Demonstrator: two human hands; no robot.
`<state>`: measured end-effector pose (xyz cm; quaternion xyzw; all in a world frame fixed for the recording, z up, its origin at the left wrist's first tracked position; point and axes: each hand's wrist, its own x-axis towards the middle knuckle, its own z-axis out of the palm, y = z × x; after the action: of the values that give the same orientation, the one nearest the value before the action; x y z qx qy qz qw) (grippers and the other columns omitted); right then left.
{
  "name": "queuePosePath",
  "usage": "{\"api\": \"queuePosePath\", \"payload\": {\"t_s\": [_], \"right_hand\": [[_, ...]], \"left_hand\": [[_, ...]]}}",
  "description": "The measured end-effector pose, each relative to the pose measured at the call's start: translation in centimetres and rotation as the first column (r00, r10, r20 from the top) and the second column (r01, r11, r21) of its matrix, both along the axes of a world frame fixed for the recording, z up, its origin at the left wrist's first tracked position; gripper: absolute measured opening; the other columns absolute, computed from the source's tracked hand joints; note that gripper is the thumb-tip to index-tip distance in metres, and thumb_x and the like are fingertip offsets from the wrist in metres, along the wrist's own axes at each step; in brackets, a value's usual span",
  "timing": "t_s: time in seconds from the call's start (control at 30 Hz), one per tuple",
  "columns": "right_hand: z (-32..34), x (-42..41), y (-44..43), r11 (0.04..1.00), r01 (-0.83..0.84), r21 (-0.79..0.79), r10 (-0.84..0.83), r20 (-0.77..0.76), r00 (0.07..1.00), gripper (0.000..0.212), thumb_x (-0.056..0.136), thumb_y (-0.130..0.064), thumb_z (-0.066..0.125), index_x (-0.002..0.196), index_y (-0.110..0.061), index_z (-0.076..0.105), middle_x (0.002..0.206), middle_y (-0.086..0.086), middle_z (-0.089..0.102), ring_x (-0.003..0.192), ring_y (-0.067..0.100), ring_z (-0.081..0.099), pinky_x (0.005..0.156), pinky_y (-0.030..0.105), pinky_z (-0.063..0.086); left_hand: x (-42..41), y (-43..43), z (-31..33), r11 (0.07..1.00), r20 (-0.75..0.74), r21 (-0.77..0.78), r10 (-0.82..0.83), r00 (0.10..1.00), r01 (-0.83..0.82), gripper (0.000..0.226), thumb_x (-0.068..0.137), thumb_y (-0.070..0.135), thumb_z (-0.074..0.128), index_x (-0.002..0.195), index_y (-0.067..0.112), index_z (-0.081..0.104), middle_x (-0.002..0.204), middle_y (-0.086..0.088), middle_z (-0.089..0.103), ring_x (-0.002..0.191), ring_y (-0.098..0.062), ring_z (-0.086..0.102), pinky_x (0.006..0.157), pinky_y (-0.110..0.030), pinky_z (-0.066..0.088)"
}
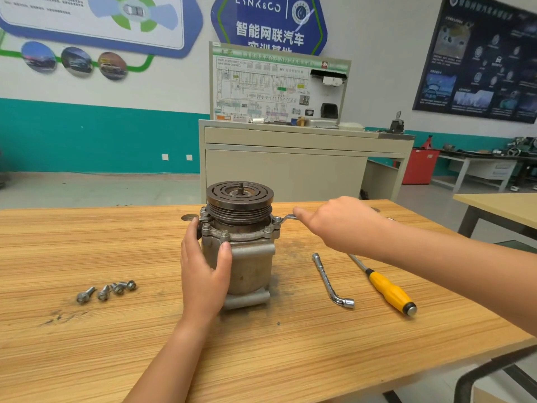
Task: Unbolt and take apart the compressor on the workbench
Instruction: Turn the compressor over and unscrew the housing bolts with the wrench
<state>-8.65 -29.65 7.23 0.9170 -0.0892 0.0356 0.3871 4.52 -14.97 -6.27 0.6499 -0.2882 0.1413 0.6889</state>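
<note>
A grey metal compressor [250, 266] stands upright on the wooden workbench [101, 338], its dark grooved pulley [239, 199] on top. My left hand [203, 269] grips the left side of the housing, thumb across the front. My right hand [337, 221] holds a silver wrench [287, 218] whose end sits on a bolt [277, 220] at the right of the compressor's flange. More bolts [225, 233] stand around the flange. Several loose bolts [106, 290] lie on the bench to the left.
An L-shaped socket wrench [331, 280] and a yellow-handled screwdriver [386, 287] lie on the bench right of the compressor, under my right forearm. A beige training cabinet [290, 164] stands behind the bench. Another table [499, 207] is at the right.
</note>
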Motion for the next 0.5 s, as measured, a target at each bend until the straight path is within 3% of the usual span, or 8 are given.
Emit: {"api": "queuePosePath", "payload": {"t_s": [0.23,0.37,0.43,0.5], "right_hand": [[0.1,0.9,-2.2,0.998,-0.059,0.015,0.058,0.06,0.997,0.044,0.094,-0.013,0.033,0.138,-0.022,0.035,0.052,-0.005,0.036,0.044,0.01,0.033,0.039,0.023,0.02],[-0.2,2.8,-4.6,0.996,-0.077,0.04,0.072,0.119,0.99,0.041,0.093,-0.004,0.039,0.132,-0.018,0.04,0.065,-0.003,0.049,0.053,0.015,0.046,0.043,0.024,0.031],[-1.2,4.2,-5.0,0.986,-0.119,0.114,0.095,0.195,0.976,0.033,0.092,0.001,0.04,0.122,-0.012,0.046,0.083,0.003,0.058,0.071,0.02,0.056,0.059,0.028,0.043],[-2.5,5.8,-5.2,0.963,-0.206,0.171,0.152,0.284,0.947,0.031,0.09,0.006,0.04,0.115,-0.005,0.053,0.099,0.01,0.063,0.089,0.027,0.059,0.077,0.033,0.044]], "left_hand": [[-0.1,0.1,0.1,1.0,-0.011,-0.003,-0.004,1.0,0.004,0.078,0.074,0.055,0.043,0.145,0.027,0.025,0.145,0.011,0.033,0.136,-0.006,0.029,0.114,-0.036,0.026],[-0.2,0.1,0.2,1.0,-0.024,-0.009,-0.022,0.999,0.022,0.074,0.073,0.057,0.043,0.141,0.036,0.022,0.144,0.015,0.03,0.136,-0.001,0.027,0.115,-0.036,0.026],[-0.1,0.1,0.1,1.0,-0.031,-0.005,-0.024,0.999,0.023,0.076,0.073,0.057,0.043,0.143,0.035,0.021,0.146,0.013,0.031,0.137,-0.002,0.026,0.115,-0.038,0.026],[-0.1,0.2,0.1,1.0,-0.027,-0.001,-0.028,0.999,0.028,0.074,0.074,0.058,0.044,0.141,0.04,0.02,0.146,0.015,0.03,0.137,-0.001,0.026,0.115,-0.039,0.027]]}}
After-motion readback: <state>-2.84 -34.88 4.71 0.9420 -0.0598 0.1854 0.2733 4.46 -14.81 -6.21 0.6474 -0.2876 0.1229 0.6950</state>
